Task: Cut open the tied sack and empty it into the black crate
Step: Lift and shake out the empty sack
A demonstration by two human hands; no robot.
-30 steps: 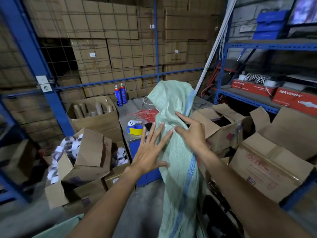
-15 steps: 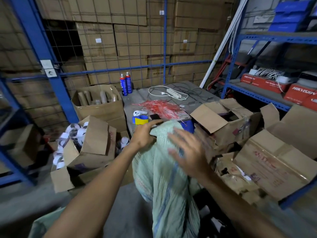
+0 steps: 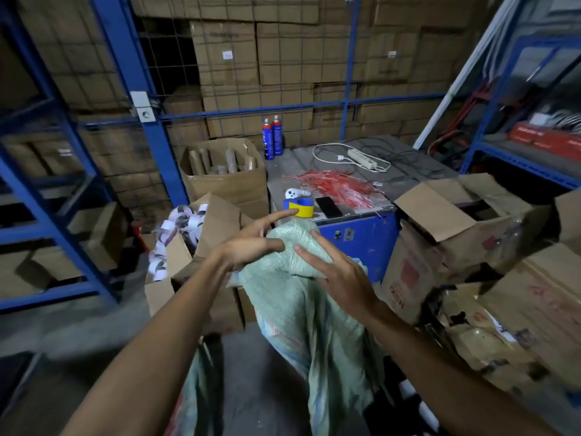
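A pale green woven sack [image 3: 301, 313] with a blue stripe hangs crumpled in the middle of the head view, its top bunched at about table height. My left hand [image 3: 251, 245] grips that bunched top from the left, with the index finger sticking out toward the table. My right hand [image 3: 341, 273] lies flat on the right side of the bunch, fingers spread. A dark shape [image 3: 390, 407] sits low behind the sack's lower right; I cannot tell whether it is the black crate. No cutting tool is in either hand.
A blue cabinet [image 3: 361, 237] stands just beyond, carrying a blue-yellow tape roll [image 3: 303, 207], a phone [image 3: 328, 206], red ties [image 3: 333, 187] and a power strip [image 3: 361, 157]. Open cardboard boxes [image 3: 456, 221] crowd the right, another box [image 3: 217, 221] the left. Blue racks flank both sides.
The sack stood tall a second ago and has since collapsed to table height. My left hand took hold of its top, and my right hand came down onto it.
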